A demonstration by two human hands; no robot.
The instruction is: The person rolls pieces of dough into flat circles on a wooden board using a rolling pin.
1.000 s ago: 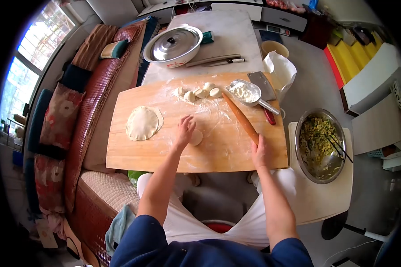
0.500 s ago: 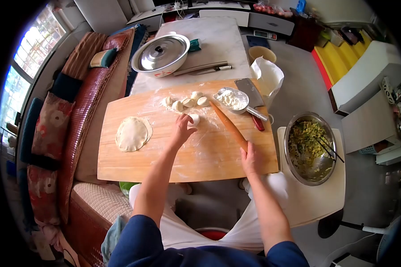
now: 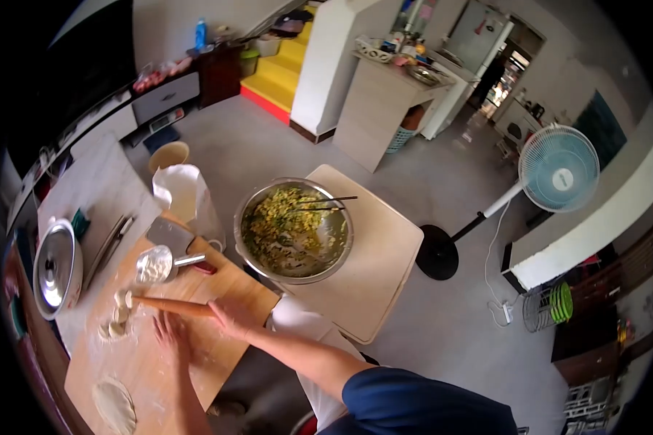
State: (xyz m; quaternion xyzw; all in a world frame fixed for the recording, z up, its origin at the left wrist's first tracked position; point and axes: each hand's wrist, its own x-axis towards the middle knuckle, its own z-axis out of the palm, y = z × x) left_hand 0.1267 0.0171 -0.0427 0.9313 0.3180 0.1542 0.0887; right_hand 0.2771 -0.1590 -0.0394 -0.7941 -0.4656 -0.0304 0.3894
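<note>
My right hand (image 3: 230, 319) is closed around the thick end of a wooden rolling pin (image 3: 175, 307), whose tip reaches the dough pieces. My left hand (image 3: 170, 335) lies flat on the floured wooden board (image 3: 218, 348), fingers stretched out just below the pin; whatever is under the palm is hidden. Several small dough pieces (image 3: 117, 322) sit in a cluster left of it. Nearer me on the board rests a flat stack of round dough wrappers (image 3: 114, 407). A metal scoop of flour (image 3: 154, 265) and a cleaver (image 3: 170, 235) lie at the far end.
On a side table (image 3: 384, 246) stands a steel bowl of chopped filling (image 3: 294, 230) with chopsticks in it. A white flour bag (image 3: 185, 196) is beyond the board. A lidded basin (image 3: 58, 268) is at left, a standing fan (image 3: 559, 170) at right.
My view has swung to the right, bringing in the fan and kitchen area. My left hand has flattened onto the board, covering where a dough piece was. My right hand keeps the rolling pin.
</note>
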